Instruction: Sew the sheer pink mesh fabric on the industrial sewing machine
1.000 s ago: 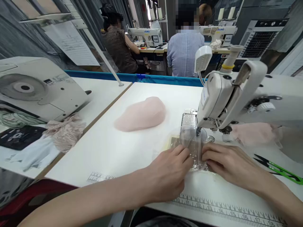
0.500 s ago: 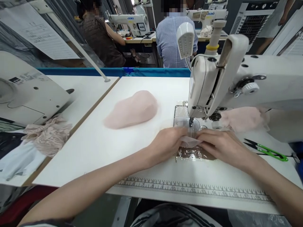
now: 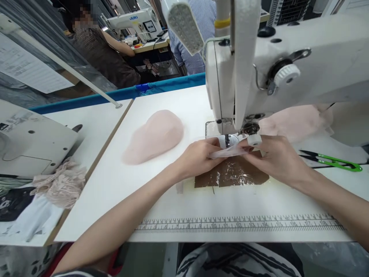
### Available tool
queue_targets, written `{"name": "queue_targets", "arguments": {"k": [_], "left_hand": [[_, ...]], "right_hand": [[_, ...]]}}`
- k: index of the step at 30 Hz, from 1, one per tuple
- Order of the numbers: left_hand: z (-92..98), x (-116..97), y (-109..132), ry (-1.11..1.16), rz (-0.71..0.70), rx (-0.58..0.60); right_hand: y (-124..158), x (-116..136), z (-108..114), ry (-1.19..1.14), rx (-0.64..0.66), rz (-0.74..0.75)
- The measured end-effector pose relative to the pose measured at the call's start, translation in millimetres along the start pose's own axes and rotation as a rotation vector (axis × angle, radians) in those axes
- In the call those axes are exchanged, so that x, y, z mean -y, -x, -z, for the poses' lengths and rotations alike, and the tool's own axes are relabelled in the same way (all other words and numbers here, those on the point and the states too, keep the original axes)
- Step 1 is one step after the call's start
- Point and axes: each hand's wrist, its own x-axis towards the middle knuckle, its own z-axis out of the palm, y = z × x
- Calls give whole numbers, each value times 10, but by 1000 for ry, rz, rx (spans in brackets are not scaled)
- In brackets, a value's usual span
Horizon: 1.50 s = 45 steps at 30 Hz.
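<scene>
Directly below the needle area of a white sewing machine (image 3: pixel 227 88), a small piece of sheer pale fabric (image 3: pixel 227 152) stretches between my two hands. My left hand (image 3: pixel 198 156) pinches its left end, fingers closed. My right hand (image 3: pixel 273 154) grips the other end beside the presser foot (image 3: pixel 227 141), its fingertips partly behind the machine head. Brown tape (image 3: pixel 230 173) with a shiny clear cover lies on the table under the fabric. Left of the machine rests a flat pink sheer fabric piece (image 3: pixel 157 136). More pink fabric (image 3: pixel 294 122) lies behind my right hand.
Green-handled thread snips (image 3: pixel 334 161) lie at the right. A printed ruler (image 3: pixel 236 224) runs along the table's front edge. At the left are a second machine (image 3: pixel 31 134) and a heap of lace trim (image 3: pixel 65 182). Beyond the blue edge (image 3: pixel 115 94), two people sit near another sewing machine (image 3: pixel 137 25).
The view has leaned closer and tilted, so the machine looks larger. My hands have raised the sheer fabric a little towards me, and more brown tape shows beneath it.
</scene>
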Motion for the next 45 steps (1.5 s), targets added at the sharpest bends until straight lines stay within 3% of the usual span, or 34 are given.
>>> {"name": "queue_targets", "arguments": {"k": [4, 8, 13, 18, 24, 45], "left_hand": [[37, -15, 14, 153, -4, 64], [16, -36, 77, 162, -29, 33], [-182, -64, 225, -163, -243, -160], [-301, -145, 343, -541, -478, -323], [-334, -203, 464, -648, -413, -273], [-326, -108, 445, -549, -324, -219]], "right_hand": [[0, 24, -6, -3, 80, -3], [10, 29, 14, -67, 143, -40], [43, 25, 19, 73, 283, 62], [60, 77, -24, 246, 206, 266], [83, 136, -37, 308, 190, 391], [73, 89, -78, 314, 141, 371]]}}
